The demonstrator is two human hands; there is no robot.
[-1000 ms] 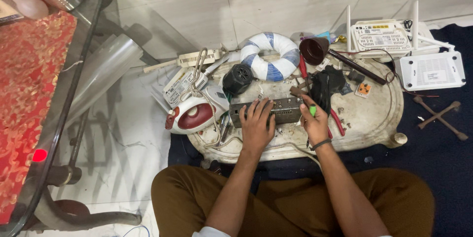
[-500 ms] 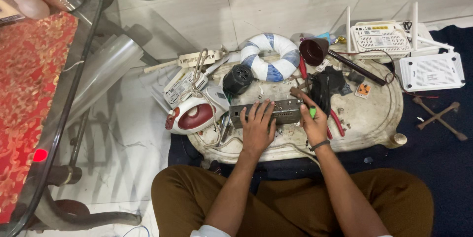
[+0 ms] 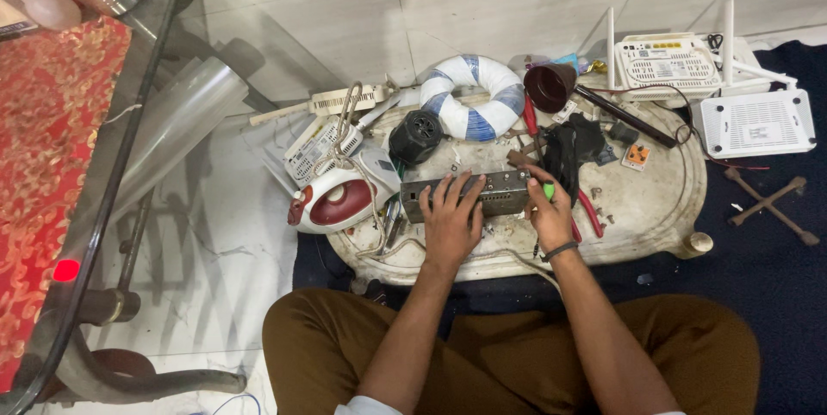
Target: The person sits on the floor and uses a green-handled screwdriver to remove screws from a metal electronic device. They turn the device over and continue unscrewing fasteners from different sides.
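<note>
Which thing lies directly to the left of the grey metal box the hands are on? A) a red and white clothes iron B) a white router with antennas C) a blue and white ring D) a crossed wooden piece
A: the red and white clothes iron lies on the tray's left edge, just left of the grey metal box under the left hand and right hand.

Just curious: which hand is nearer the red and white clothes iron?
Left. The left hand lies on the grey metal box beside the iron; the right hand is farther.
</note>
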